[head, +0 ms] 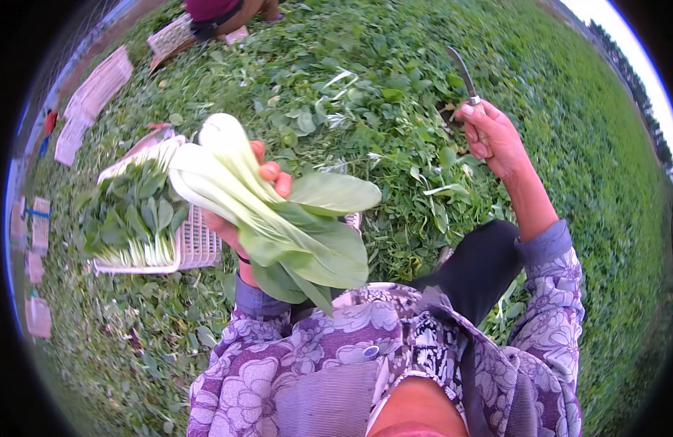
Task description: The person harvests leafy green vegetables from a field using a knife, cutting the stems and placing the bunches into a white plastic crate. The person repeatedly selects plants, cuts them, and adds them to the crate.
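Heads of bok choy (pixel 249 185), at least two, are gripped in my left hand (pixel 273 173), white bases up to the left and green leaves hanging toward my lap. The stems hide most of that palm. My right hand (pixel 492 134), held out to the right above the plants, is closed around the handle of a curved harvesting knife (pixel 465 74). Its thin blade points up and away from me. Left of the held bok choy, a pale plastic crate (pixel 197 240) stands on the ground, with rows of bok choy (pixel 134 218) packed in it.
Low leafy plants (pixel 380 120) cover the ground, with cut leaves (pixel 446 191) scattered among them. Other crates (pixel 99 87) stand in a line at the far left. Near the top, another person (pixel 216 16) bends beside a filled crate (pixel 172 41). My dark-trousered knee (pixel 478 262) is bent below my right hand.
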{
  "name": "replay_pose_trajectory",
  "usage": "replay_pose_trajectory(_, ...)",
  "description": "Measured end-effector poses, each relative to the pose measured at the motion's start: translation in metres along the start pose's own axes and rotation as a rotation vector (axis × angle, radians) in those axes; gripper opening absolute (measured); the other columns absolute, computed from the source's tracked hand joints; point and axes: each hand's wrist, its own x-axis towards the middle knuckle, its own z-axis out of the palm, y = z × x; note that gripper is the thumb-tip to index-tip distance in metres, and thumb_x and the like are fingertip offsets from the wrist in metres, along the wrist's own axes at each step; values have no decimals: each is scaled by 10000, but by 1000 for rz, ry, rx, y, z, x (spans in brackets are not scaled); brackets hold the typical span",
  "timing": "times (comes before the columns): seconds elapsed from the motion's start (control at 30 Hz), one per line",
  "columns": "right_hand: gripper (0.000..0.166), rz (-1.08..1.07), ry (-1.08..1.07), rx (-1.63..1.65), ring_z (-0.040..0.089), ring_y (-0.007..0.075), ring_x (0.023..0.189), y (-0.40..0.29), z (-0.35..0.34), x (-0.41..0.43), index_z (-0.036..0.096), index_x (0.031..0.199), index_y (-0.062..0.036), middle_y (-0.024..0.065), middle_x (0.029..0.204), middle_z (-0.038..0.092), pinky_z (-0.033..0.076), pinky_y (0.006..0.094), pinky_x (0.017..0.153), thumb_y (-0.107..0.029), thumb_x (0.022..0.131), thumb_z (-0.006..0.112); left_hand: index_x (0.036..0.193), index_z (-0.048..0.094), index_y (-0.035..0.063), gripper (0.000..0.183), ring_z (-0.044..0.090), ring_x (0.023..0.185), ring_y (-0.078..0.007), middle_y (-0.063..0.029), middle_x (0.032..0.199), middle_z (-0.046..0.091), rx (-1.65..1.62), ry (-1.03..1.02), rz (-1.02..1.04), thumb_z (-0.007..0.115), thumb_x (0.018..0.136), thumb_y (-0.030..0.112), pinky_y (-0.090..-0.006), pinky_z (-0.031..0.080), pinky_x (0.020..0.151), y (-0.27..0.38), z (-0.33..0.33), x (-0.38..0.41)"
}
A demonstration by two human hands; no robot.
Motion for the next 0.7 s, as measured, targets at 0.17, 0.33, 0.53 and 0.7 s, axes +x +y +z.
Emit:
replay_pose_trajectory(0.17,234,-176,-97,-131,403,62,430,-28,67,10,512,848,-94,-17,622,491,321,216,397,-272,917,648,1466,287,7,861,497,1176,-281,-200,1392,431,-202,-129,163,673,859,481,-442,429,930,61,-45,-25)
replay_pose_trajectory(0.33,238,-246,-194,-219,447,68,471,-45,109,28,572,906,-56,4,675,540,339,222,423,-288,951,599,1364,384,42,639,502,1140,-204,-86,1260,478,259,335,389,598,922,451,-361,395,1035,89,-50,-63)
replay_pose_trajectory(0.53,227,-245,-239,-52,494,79,436,-37,109,33,591,977,-27,28,671,591,387,217,393,-246,931,628,1273,458,108,522,523,1126,-212,-84,1211,509,350,449,391,534,935,500,-375,408,1037,93,-49,-68)
replay_pose_trajectory(0.7,216,-287,-114,32,454,77,515,8,103,48,611,919,-67,-1,711,539,346,225,488,-269,874,675,1381,391,88,655,532,1164,-247,-120,1282,519,520,411,210,559,913,515,-421,430,1032,102,-43,-66)
